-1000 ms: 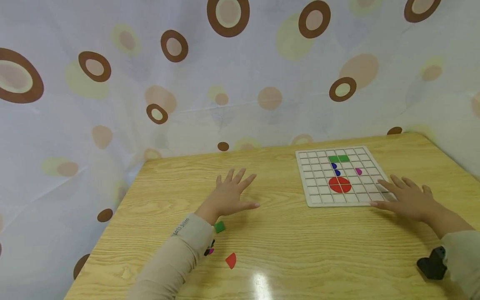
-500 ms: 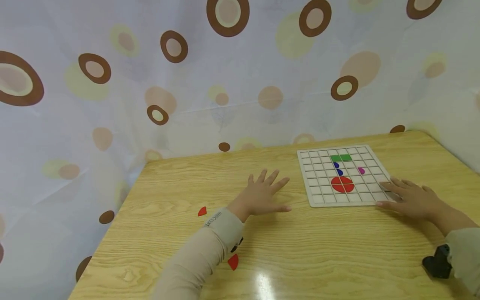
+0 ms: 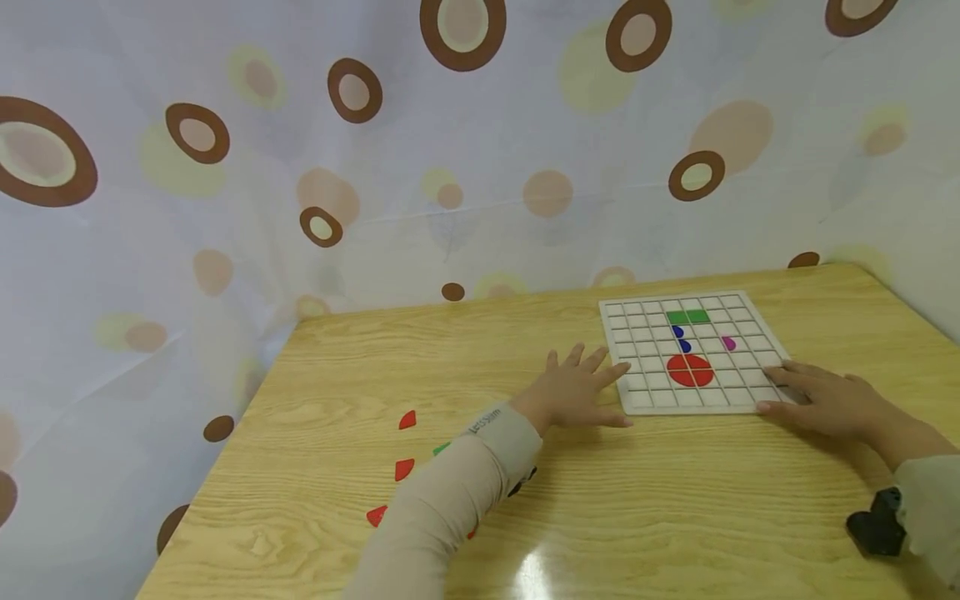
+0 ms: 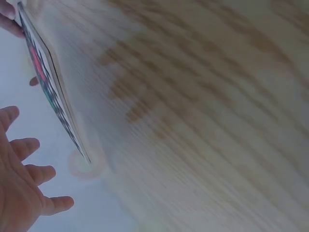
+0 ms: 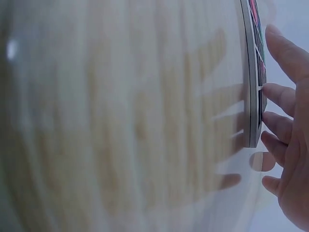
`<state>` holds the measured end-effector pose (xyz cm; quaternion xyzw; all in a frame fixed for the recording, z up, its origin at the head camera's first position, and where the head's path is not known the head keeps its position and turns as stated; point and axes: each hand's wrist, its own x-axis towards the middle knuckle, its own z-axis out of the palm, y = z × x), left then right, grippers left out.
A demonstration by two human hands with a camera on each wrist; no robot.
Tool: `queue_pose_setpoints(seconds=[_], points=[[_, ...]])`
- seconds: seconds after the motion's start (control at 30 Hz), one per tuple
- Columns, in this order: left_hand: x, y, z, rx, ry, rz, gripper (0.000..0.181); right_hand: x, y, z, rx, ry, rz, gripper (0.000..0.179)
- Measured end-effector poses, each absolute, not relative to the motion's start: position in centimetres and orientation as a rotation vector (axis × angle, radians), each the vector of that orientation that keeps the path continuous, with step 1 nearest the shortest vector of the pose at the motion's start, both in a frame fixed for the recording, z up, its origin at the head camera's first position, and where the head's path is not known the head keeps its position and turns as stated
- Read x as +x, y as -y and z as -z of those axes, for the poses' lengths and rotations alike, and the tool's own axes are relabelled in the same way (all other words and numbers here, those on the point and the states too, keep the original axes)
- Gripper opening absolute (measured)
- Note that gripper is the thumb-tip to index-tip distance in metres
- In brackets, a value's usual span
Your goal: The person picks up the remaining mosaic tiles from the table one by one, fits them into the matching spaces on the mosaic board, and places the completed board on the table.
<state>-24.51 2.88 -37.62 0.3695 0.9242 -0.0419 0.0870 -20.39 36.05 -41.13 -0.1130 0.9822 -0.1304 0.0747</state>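
A white grid board [image 3: 632, 322] lies flat at the back right of the table. On it are a red disc [image 3: 679, 363] made of quarter pieces, a green strip [image 3: 687, 317], two small blue pieces [image 3: 685, 346] and a purple piece [image 3: 729, 343]. My left hand [image 3: 573, 393], fingers spread, reaches the board's left edge in the head view; the left wrist view shows its fingers held off the surface. At the opposite side my right hand [image 3: 832, 404] has its fingertips [image 5: 270, 91] right at the board's edge, fingers loosely extended. Neither hand grips anything.
Loose red pieces [image 3: 407, 419] and a partly hidden green piece [image 3: 441, 450] lie on the wooden table [image 3: 645, 500] around the left forearm. A black wrist device [image 3: 877, 525] sits by the right sleeve. A dotted cloth [image 3: 495, 125] hangs behind the table.
My left hand has moved right across the table to the board's left edge, uncovering loose red pieces behind the sleeve. My right hand has settled slightly lower by the board's right edge.
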Motion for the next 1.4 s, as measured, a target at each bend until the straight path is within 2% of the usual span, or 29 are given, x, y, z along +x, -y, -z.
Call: queue_pose_setpoints(seconds=[0.67,0.97,1.4], points=[[-26.3,-7.1,39.1,0.982,-2.676,0.242,0.071,-20.8,-36.6,41.7,-0.343,-2.955,0.341,0.079],[-26.6,-7.6,39.8,0.967,-2.671,0.271,0.061,-20.6,-36.1,41.3,-0.335,-2.953,0.374,0.075],[-26.5,-7.4,39.8,0.956,-2.652,0.226,0.060,-20.4,-35.6,40.6,-0.308,-2.942,0.375,0.078]])
